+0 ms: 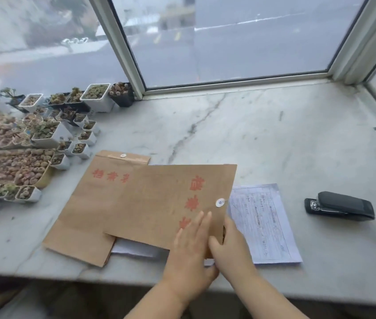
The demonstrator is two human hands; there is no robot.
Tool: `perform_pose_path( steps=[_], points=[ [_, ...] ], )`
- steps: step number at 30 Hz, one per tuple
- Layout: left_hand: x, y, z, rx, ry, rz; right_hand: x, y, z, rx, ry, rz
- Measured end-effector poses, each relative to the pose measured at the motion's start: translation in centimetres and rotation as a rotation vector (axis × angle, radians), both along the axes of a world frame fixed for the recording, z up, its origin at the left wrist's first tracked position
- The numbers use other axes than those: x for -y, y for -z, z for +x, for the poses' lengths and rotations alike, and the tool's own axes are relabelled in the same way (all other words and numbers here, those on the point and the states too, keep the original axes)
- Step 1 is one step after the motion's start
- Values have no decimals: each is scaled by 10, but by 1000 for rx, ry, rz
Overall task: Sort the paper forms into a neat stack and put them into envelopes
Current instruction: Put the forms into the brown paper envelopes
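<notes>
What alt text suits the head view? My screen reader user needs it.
Two hands work a brown envelope on a marble sill: the left hand lies flat on it, the right hand grips its edge. Another envelope, paper forms, a stapler and potted succulents surround it.

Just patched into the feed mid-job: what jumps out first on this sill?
Two brown envelopes with red print lie overlapped at the middle of the marble sill: the top envelope is turned sideways under the left hand, while the right hand grips its near right edge. Printed paper forms lie right of it, a black stapler farther right, and potted succulents crowd the left.
</notes>
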State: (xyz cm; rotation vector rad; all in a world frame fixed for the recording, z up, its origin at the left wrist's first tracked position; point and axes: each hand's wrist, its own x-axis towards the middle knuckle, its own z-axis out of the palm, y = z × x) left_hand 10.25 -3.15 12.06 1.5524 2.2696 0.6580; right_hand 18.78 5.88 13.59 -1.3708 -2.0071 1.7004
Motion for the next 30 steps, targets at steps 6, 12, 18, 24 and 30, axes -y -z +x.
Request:
perform_pose_path(
  steps=[6,12,18,24,30],
  points=[
    [-27,31,5,297,-548,291,-46,20,38,-27,-110,3],
    [-22,90,10,359,-603,153,-136,72,128,348,448,-82],
    [-19,111,7,688,-858,174,-156,99,116,396,430,-183],
    [-21,104,11,740,-832,194,-159,92,83,636,315,-89],
    [-21,102,9,794,-824,232,-158,87,79,489,346,-150]
  ],
)
